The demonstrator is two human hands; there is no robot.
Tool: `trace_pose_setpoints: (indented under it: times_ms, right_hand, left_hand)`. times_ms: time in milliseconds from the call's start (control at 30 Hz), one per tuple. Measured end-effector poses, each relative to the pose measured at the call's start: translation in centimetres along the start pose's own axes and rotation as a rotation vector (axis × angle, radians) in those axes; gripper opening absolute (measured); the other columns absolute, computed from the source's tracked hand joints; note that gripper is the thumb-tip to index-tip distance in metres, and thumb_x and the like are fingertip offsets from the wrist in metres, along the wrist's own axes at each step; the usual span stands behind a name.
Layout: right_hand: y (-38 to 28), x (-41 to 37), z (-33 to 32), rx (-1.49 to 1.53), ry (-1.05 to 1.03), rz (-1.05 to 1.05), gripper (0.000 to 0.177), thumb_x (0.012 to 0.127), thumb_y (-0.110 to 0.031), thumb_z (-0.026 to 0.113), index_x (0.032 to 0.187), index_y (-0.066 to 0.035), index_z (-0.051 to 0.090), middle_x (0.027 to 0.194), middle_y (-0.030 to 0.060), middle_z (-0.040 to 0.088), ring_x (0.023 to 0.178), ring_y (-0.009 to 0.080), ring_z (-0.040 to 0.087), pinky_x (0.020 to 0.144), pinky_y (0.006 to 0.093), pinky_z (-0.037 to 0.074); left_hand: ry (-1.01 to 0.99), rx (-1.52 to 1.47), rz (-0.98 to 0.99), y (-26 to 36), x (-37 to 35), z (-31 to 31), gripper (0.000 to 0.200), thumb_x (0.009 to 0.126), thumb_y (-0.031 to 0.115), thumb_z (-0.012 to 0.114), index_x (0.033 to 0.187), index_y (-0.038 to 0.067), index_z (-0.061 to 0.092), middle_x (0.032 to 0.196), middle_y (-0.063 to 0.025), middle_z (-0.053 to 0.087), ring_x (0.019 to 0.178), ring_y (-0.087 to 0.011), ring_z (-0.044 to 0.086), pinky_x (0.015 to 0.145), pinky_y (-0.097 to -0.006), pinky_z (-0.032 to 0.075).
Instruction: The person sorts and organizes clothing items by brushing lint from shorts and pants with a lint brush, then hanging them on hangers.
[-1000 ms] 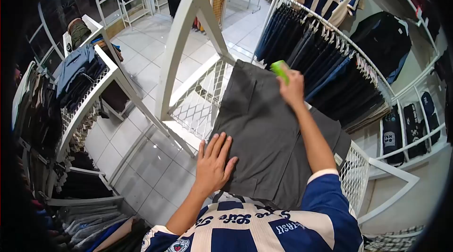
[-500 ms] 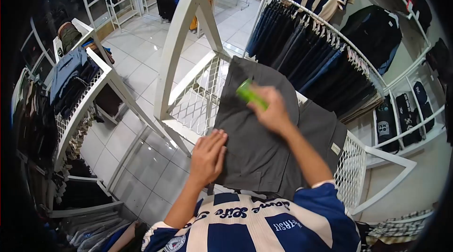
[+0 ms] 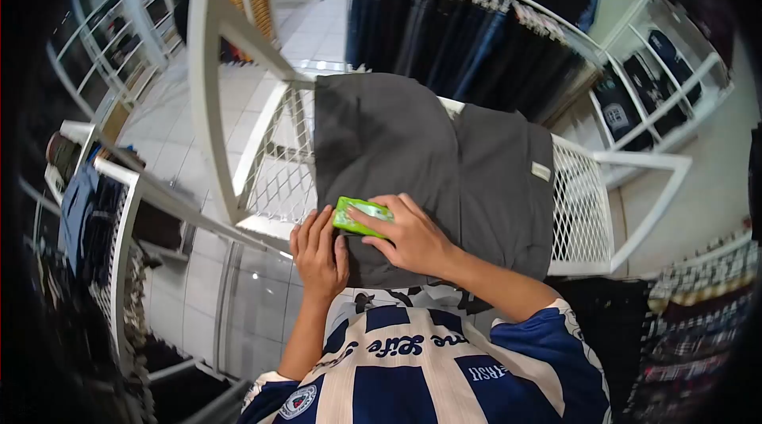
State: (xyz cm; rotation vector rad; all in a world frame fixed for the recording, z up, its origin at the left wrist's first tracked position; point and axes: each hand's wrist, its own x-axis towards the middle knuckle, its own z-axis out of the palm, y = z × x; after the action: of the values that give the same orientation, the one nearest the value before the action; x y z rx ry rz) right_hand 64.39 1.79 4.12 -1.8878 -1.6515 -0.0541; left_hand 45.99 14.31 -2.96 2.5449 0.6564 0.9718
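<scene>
Head view. Grips a small green block (image 3: 361,216) in the right hand (image 3: 409,237), fingers closed over its top, and presses it down on the near edge of a folded grey garment (image 3: 397,138). Lays the left hand (image 3: 319,253) open and flat just beside the block, fingertips touching its end, palm at the garment's near-left corner, likely to pin the cloth so it does not drag along under the block. Has the garment spread over a white wire-mesh desk (image 3: 583,210), probably for a flat, firm bed to work against. Stands tight against the desk, blue-and-white striped jersey (image 3: 413,376) at the lower edge. Faces a curved rail of dark trousers (image 3: 460,27) beyond the desk.

Against half a second ago: holds the block much nearer the body, down at the near edge instead of mid-garment, with the right arm drawn back. Rests the left hand at much the same corner, now meeting the block. Looks down more steeply, with less shop floor visible.
</scene>
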Motion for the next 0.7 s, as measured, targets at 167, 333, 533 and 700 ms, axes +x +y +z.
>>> trace_pose_setpoints:
  times_ms: [167,333,533,700]
  right_hand:
    - [13.1,-8.6,-9.9,-0.490,0.273,0.668,0.042,0.085,-0.019,0.076,0.125,-0.009,0.071,0.110,0.0218,0.065,0.100,0.0393,0.061,0.090,0.0478,0.049]
    - [5.2,-6.4,-10.8,-0.394,0.482,0.684,0.045,0.087,-0.022,0.079,0.128,-0.006,0.070,0.104,0.0198,0.066,0.101,0.0394,0.064,0.092,0.0454,0.050]
    - [-0.4,-11.4,-5.3,-0.244,0.204,0.425,0.048,0.083,-0.020,0.082,0.129,-0.013,0.070,0.113,0.0188,0.064,0.108,0.0375,0.060,0.093,0.0488,0.048]
    - [9.3,-22.9,-14.1,-0.903,0.414,1.068,0.045,0.086,-0.018,0.076,0.129,-0.007,0.068,0.105,0.0215,0.065,0.099,0.0407,0.059,0.087,0.0520,0.046]
  left_hand:
    - [-0.022,-0.011,0.037,0.1,-0.1,-0.3,0.043,0.098,0.019,0.055,0.139,0.006,0.063,0.143,-0.0089,0.061,0.137,-0.0314,0.050,0.117,-0.0501,0.028]
    - [0.021,0.015,0.040,-0.2,0.1,0.3,0.042,0.098,0.019,0.055,0.137,0.006,0.065,0.142,-0.0089,0.063,0.137,-0.0306,0.050,0.118,-0.0494,0.027]
    - [0.008,0.008,0.066,-0.6,0.1,0.4,0.042,0.098,0.019,0.054,0.137,0.005,0.065,0.142,-0.0091,0.063,0.138,-0.0302,0.051,0.119,-0.0485,0.025]
    - [0.022,0.039,0.051,0.1,0.1,0.2,0.043,0.099,0.018,0.053,0.137,0.004,0.065,0.142,-0.0098,0.063,0.139,-0.0294,0.051,0.119,-0.0481,0.025]
